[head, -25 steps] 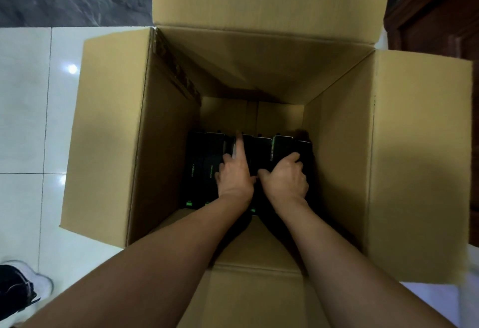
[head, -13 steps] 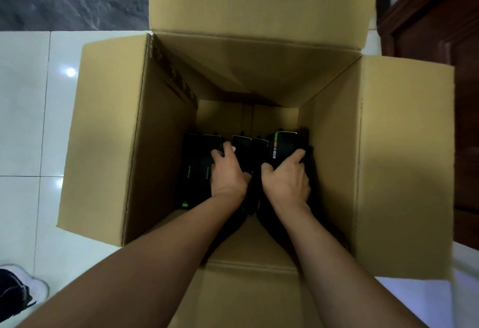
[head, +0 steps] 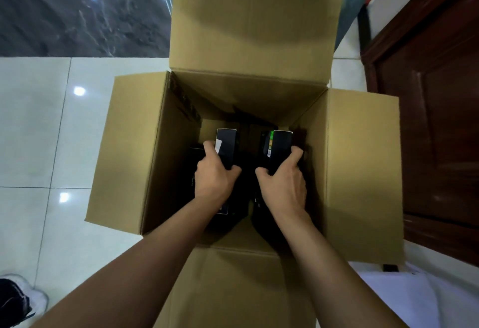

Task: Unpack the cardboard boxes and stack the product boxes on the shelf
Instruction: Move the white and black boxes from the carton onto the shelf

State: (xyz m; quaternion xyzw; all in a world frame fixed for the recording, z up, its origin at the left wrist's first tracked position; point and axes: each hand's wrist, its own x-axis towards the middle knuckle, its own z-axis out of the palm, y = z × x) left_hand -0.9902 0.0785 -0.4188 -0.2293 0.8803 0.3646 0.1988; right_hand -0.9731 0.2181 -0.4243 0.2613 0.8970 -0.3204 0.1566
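Head view: open brown cardboard carton (head: pixel 124 151) on white tile floor (head: pixel 33 125), flaps out, dark wooden door (head: pixel 435 125) right. Left hand (head: pixel 213 176) closed around slim black product box (head: pixel 226 146), right hand (head: pixel 283 185) around second black product box (head: pixel 281 147); both upright inside carton, long axes vertical, above remaining dark boxes (head: pixel 193 169).
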